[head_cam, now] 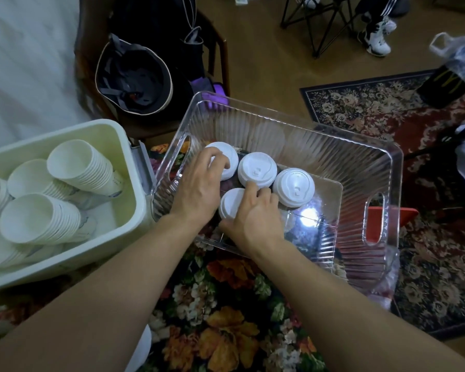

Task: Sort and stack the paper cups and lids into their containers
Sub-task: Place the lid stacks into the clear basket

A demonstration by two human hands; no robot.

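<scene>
Both hands are down inside the clear bin (333, 146), working the lids. Left hand (199, 186) rests over the far-left lid stack (227, 157), fingers curled on its top; whether it grips or only steadies, cannot tell. Right hand (255, 218) covers the near stack (230, 204), fingers bent around its rim, thumb low against the side — reads as a hold on it. Two more stacks stand uncovered: middle one (255, 169) just beyond the right fingertips, right one (294, 186) beside it. All four sit close together, crowded toward the bin's left end; the rest of its floor is bare plastic.

Left of the bin, touching or nearly so, cream tub (100, 130) holds nested cups (81, 167) in several stacks, lying tilted on one another.

Step, as judged: lids are being set and squared into stacks in their bin; cups look already sorted. No loose lids or cups in view outside the containers, so the task seems near its end.

Next move calls for light downward pressure to seat the stacks, then sliding them snug without toppling a neighbour. Stacks are light and tall enough to tip if nudged sideways.
</scene>
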